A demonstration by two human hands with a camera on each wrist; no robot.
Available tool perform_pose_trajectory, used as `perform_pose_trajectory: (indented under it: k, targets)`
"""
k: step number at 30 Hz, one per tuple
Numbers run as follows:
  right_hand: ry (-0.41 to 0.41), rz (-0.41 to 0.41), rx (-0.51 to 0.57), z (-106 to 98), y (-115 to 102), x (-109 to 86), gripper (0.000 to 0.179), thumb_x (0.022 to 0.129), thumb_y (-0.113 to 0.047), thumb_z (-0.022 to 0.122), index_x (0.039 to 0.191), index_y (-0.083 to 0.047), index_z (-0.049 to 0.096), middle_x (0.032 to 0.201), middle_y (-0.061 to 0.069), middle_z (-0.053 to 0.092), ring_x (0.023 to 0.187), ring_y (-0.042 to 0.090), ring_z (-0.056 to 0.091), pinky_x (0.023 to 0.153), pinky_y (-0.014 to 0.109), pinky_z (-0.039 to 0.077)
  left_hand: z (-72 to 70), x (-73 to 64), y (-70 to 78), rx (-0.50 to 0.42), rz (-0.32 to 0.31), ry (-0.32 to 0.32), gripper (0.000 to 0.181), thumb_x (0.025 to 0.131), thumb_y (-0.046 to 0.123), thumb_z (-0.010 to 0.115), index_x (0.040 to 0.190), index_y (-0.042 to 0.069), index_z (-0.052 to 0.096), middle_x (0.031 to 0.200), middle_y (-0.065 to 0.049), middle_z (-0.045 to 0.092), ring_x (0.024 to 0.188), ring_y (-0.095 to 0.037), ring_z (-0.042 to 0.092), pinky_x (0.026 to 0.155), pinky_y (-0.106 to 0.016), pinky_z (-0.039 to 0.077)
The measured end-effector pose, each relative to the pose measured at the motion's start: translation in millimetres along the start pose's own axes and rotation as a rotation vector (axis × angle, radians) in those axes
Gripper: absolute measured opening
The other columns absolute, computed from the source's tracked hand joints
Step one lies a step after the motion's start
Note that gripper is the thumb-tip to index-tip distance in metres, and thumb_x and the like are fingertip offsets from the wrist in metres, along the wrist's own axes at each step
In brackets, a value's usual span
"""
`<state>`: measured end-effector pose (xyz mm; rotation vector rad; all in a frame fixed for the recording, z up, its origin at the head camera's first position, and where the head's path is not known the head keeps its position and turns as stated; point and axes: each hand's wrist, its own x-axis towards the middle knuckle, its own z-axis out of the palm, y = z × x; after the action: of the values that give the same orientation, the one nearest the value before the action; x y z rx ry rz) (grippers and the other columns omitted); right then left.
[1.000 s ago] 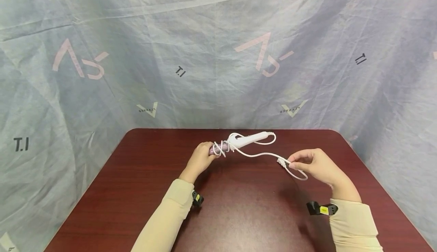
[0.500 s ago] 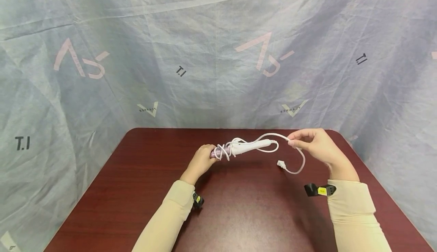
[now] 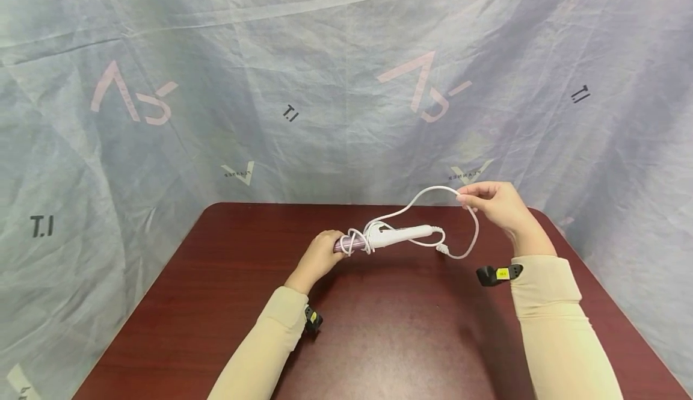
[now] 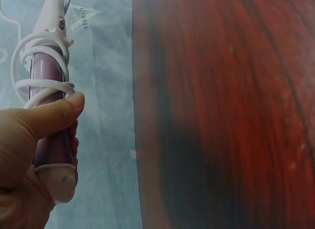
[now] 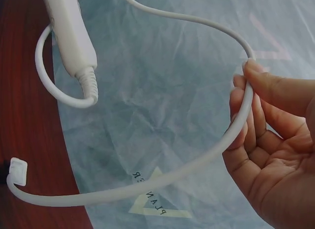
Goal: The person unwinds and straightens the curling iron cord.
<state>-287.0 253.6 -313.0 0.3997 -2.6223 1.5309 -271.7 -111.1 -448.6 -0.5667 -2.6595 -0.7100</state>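
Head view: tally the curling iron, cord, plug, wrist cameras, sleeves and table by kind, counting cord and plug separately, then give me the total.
Curling iron: 1
Cord: 1
Plug: 1
Wrist cameras: 2
Sleeves: 2
Table: 1
Total: 8

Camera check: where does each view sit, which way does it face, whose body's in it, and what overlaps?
Head: worn on the head, facing forward and down at the table and printed sheet; left hand, right hand and both sleeves show.
Left wrist: on that wrist, facing the hand gripping the wand by its purple end; thumb and part of the palm show.
Right wrist: on that wrist, facing the hand pinching the cord; fingers and palm show.
Shared: head and right wrist both show the plug.
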Motion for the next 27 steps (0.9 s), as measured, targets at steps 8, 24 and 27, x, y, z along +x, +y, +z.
perform_pose_trajectory:
  k: [8,24,27]
  targets:
    - [-0.002,0.037,-0.134,-5.8,-1.7,9.5,0.036,0.089,-0.028,0.07,0.109,0.002,0.069,0.067,-0.014,0.061,0.068,0.007,0.053,0.059,0.023,0.043,-0.7,-1.2,-3.1,-0.045,0.009,0.029,0.029,0.07,0.006,0.082,0.095,0.004,0.068,0.092,-0.009,0.069,0.088,-0.024,0.062,0.081,-0.04,0.05]
    - [-0.029,0.088,-0.341,-8.6,41.4,-11.4,0.033,0.089,-0.032,0.069,0.106,-0.003,0.073,0.091,0.008,0.075,0.077,0.007,0.061,0.068,0.026,0.048,-5.0,4.5,-4.2,-0.185,-0.065,0.058,0.03,0.071,0.004,0.08,0.099,0.002,0.069,0.094,-0.01,0.069,0.084,-0.021,0.062,0.078,-0.038,0.05]
    - [-0.04,0.113,-0.323,-8.0,54.7,-19.1,0.035,0.089,-0.033,0.069,0.106,-0.003,0.073,0.09,0.005,0.075,0.078,0.009,0.062,0.069,0.027,0.049,-4.8,5.0,-4.6,-0.185,-0.071,0.071,0.03,0.072,0.006,0.081,0.1,0.003,0.069,0.094,-0.01,0.07,0.085,-0.022,0.062,0.079,-0.038,0.05]
